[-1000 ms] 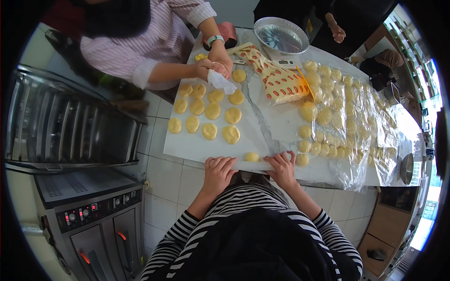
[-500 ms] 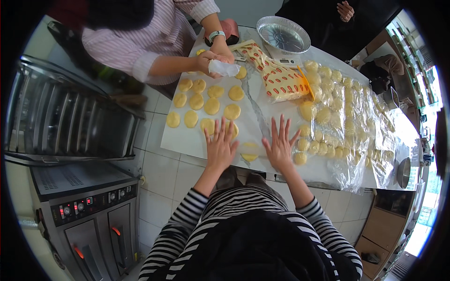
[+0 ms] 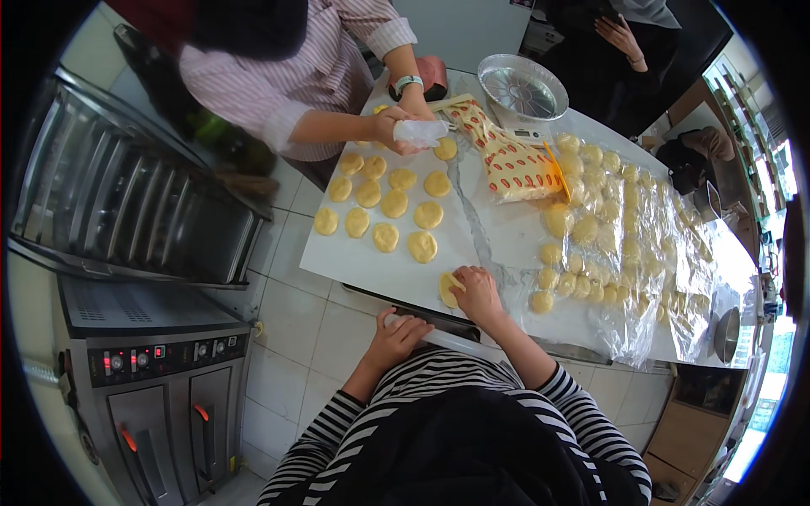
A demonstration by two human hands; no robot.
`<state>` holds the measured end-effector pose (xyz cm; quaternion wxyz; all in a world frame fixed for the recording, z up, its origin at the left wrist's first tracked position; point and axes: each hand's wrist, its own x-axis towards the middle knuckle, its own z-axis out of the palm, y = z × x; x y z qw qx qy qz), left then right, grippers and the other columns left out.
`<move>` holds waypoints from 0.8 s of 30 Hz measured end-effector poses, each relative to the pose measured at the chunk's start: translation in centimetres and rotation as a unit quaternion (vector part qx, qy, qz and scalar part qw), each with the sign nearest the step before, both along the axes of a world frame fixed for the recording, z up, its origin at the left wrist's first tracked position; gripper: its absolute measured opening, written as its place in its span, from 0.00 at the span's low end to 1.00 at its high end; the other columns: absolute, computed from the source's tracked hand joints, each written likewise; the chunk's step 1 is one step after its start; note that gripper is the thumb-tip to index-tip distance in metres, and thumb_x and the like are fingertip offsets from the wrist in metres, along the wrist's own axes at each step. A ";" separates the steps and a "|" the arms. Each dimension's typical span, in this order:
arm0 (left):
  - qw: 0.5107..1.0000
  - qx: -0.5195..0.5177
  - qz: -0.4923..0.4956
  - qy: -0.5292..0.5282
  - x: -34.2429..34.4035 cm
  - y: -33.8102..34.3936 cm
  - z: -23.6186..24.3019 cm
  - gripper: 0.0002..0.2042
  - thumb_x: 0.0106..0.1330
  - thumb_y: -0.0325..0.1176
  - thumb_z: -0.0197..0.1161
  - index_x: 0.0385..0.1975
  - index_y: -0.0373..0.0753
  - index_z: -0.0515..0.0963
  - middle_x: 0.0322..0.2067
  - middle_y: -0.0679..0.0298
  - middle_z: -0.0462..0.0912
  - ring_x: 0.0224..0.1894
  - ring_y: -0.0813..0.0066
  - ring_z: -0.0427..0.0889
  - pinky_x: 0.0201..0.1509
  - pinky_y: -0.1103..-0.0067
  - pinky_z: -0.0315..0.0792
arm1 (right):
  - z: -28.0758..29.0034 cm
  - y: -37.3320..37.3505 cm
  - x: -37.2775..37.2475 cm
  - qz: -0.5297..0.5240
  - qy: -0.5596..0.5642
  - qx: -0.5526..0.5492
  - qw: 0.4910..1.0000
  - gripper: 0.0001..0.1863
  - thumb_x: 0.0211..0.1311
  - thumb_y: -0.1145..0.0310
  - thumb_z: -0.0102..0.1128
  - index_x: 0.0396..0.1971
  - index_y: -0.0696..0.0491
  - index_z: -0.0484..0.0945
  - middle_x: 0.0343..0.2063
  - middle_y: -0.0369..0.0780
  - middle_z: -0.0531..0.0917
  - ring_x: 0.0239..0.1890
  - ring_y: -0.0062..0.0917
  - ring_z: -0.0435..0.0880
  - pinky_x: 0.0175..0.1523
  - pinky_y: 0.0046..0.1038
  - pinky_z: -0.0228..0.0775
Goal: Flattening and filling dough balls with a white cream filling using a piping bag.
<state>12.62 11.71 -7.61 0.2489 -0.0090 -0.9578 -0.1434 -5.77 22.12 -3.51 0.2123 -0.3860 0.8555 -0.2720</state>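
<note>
My left hand (image 3: 400, 339) is closed round one end of a white rolling pin (image 3: 460, 344), in front of the table's near edge and close to my body. At that edge lies a flattened yellow dough round (image 3: 450, 290). My right hand (image 3: 477, 295) has its fingers bent and pressed together on the round's right side; its fingertips are partly hidden. Beyond, to the left, several thick dough discs (image 3: 394, 203) lie in rough rows on the white table (image 3: 337, 261). Several dough balls (image 3: 557, 221) sit to the right, many under clear plastic sheeting (image 3: 624, 295).
Across the table a person's hands (image 3: 405, 126) hold a white translucent piece. A patterned bag (image 3: 516, 169), an orange scraper (image 3: 553, 173) and a foil pan (image 3: 523, 88) on a scale (image 3: 530, 135) stand mid-table. An oven (image 3: 160, 371) and tray rack (image 3: 143, 185) stand left.
Both hands were spread flat either side of the dough round. The left has drawn back toward me, gripping the rolling pin; the right has moved left onto the round. The view has shifted slightly.
</note>
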 end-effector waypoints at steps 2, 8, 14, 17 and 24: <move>1.000 0.003 0.023 0.011 0.8 -0.2 0.2 0.13 0.49 0.30 0.57 0.36 0.50 0.75 0.34 0.76 0.73 0.41 0.81 0.69 0.53 0.68 0.54 | -0.3 0.3 0.3 0.003 0.002 -0.002 1.000 0.13 0.43 0.74 0.58 0.33 0.58 0.74 0.41 0.50 0.74 0.42 0.39 0.74 0.44 0.35 0.67; 0.989 0.019 0.136 0.050 3.8 -2.9 0.6 0.12 0.46 0.26 0.57 0.33 0.47 0.75 0.32 0.72 0.73 0.39 0.76 0.69 0.52 0.67 0.55 | 2.5 1.8 -0.9 0.031 -0.060 -0.053 0.996 0.08 0.44 0.77 0.56 0.28 0.58 0.77 0.25 0.46 0.80 0.23 0.34 0.79 0.32 0.29 0.71; 0.977 -0.007 0.189 0.095 4.5 -7.0 1.7 0.11 0.46 0.25 0.58 0.32 0.43 0.74 0.32 0.68 0.72 0.39 0.73 0.69 0.52 0.66 0.56 | 4.3 -0.2 -6.1 -0.044 -0.276 -0.139 0.950 0.10 0.45 0.75 0.58 0.32 0.59 0.77 0.20 0.43 0.80 0.22 0.19 0.79 0.29 0.20 0.69; 0.978 -0.009 0.184 0.101 3.4 -9.4 2.1 0.12 0.46 0.24 0.57 0.33 0.42 0.74 0.33 0.67 0.72 0.40 0.70 0.68 0.51 0.65 0.56 | 4.2 -3.0 -6.9 -0.153 0.031 -0.225 0.962 0.11 0.48 0.76 0.56 0.35 0.58 0.76 0.29 0.44 0.80 0.31 0.28 0.79 0.37 0.26 0.70; 0.981 0.002 0.149 0.127 1.5 -12.9 2.5 0.13 0.47 0.24 0.55 0.34 0.41 0.73 0.34 0.66 0.72 0.40 0.68 0.68 0.50 0.65 0.58 | -0.6 -4.5 -4.3 -0.029 0.183 -0.036 0.982 0.32 0.57 0.52 0.46 0.57 0.55 0.54 0.59 0.44 0.55 0.63 0.31 0.48 0.63 0.42 0.38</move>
